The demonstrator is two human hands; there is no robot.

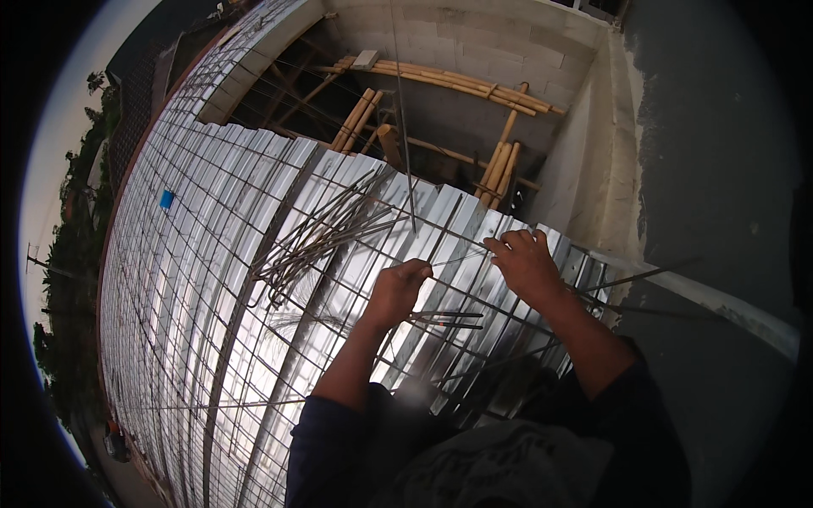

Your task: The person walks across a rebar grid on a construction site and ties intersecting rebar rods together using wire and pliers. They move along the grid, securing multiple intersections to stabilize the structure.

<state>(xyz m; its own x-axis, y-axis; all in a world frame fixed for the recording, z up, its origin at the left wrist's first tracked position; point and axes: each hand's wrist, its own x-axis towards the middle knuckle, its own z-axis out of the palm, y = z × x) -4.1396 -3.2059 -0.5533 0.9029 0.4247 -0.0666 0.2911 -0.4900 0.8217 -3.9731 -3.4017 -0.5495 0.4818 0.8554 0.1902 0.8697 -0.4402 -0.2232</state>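
Note:
My left hand [398, 293] is closed, thumb and forefinger pinched on one end of a thin wire [457, 259] above the steel mesh. To its right, my right hand [527, 267] has its fingers bent, thumb and forefinger pinching near the wire's other end. Beside my left wrist is a tool with two dark handles, seemingly pincers [449, 320]; whether it lies on the mesh or is tucked in my palm I cannot tell. A loose bunch of thin tie wires [309, 322] lies left of my left forearm. Beyond it rests a pile of bent steel rods [326, 230].
Ribbed metal decking [254, 178] lies under the rebar mesh [182, 279]. Its far edge drops to an opening with bamboo poles [461, 80] and a block wall [440, 38]. An upright rod [405, 127] stands ahead; a grey wall [720, 169] is at right. A blue piece [167, 199] sits far left.

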